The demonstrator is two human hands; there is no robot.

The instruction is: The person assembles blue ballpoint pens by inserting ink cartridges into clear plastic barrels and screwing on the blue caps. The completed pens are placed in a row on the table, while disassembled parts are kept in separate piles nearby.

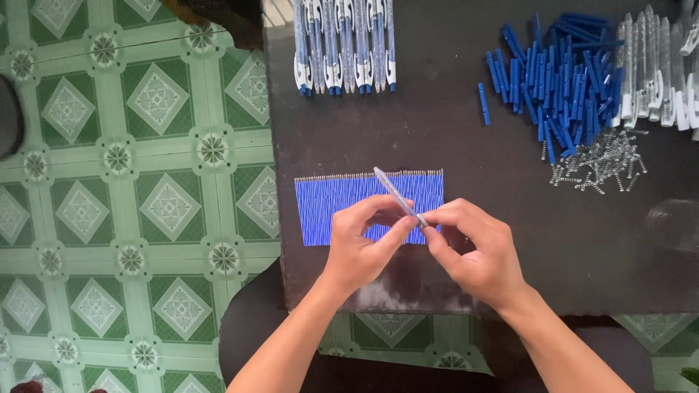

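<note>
Left hand [360, 244] and right hand [473, 251] over dark worktop [473, 145]; fingers of both clamped on clear pen barrel [397, 193], tip tilted up-left above blue refill row [328, 207]; barrel looks light, stiff, slick; pinch near lower end.

hands: 2 [364, 244] [473, 251] | held pen barrel [397, 195]: 1 | refill row [328, 207]: 1

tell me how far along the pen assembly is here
Done: a row of finished pens lies at the table's far edge. In hand: the left hand and right hand hold one clear pen barrel. Left: blue refills, blue plastic parts, springs and empty barrels.
</note>
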